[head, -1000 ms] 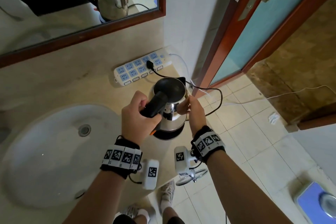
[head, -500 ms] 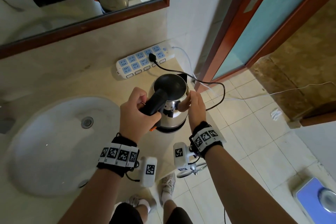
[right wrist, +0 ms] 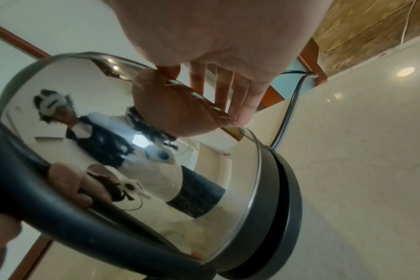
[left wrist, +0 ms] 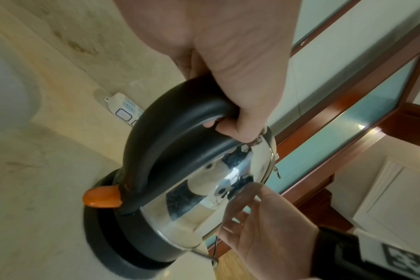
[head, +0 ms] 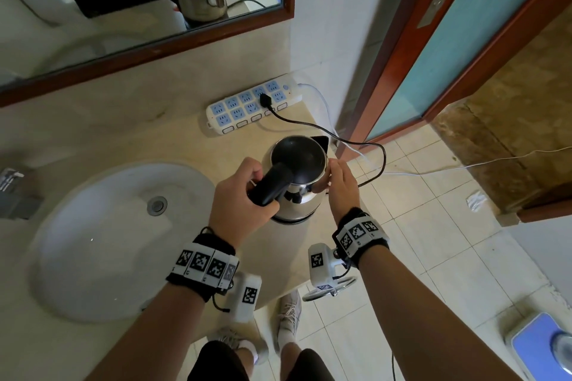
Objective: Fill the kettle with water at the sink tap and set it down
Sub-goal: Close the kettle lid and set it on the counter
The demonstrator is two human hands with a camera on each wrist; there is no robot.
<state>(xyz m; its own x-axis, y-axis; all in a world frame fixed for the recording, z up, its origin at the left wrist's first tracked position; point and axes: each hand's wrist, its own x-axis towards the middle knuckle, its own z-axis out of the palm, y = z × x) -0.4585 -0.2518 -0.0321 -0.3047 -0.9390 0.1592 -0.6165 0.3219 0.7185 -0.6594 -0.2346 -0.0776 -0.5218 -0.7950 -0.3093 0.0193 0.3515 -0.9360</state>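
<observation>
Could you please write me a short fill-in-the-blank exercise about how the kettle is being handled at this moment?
1. The left hand grips the kettle by its black ____.
2. The right hand rests its fingers against the kettle's shiny ____ side.
3. The kettle sits on its black ____ on the counter.
4. The black cord is plugged into the ____ strip.

Missing words: handle; metal; base; power

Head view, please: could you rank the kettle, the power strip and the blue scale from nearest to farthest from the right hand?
1. Kettle: touched by the right hand, on the counter.
2. Power strip: behind the kettle, by the wall.
3. Blue scale: on the floor, far right.
</observation>
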